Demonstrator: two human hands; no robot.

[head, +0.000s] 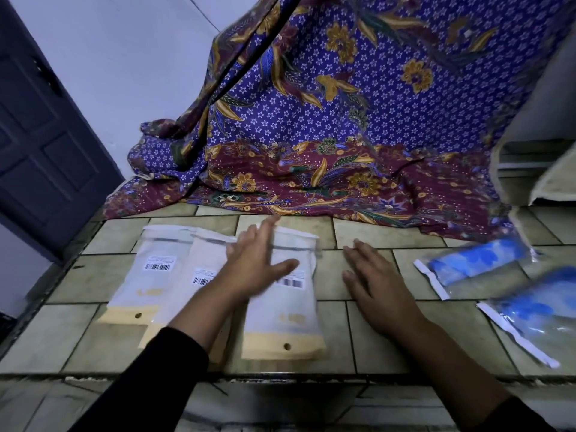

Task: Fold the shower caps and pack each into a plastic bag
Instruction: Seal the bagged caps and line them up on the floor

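Three white plastic bags with barcode labels and yellow bottom strips lie on the tiled counter: a left bag (149,272), a middle bag (199,275) partly under my arm, and a right bag (285,310). My left hand (255,263) hovers flat with fingers spread over the middle and right bags. My right hand (374,282) is flat and open on bare tile just right of the right bag. Two clear bags holding blue shower caps lie at the right: an upper packed bag (473,263) and a lower packed bag (536,316).
A purple and maroon floral cloth (327,126) drapes over the back of the tiled counter (358,235). A dark door (40,145) stands at the left. The counter's front edge (280,377) runs below my forearms. White shelving (536,157) is at the right.
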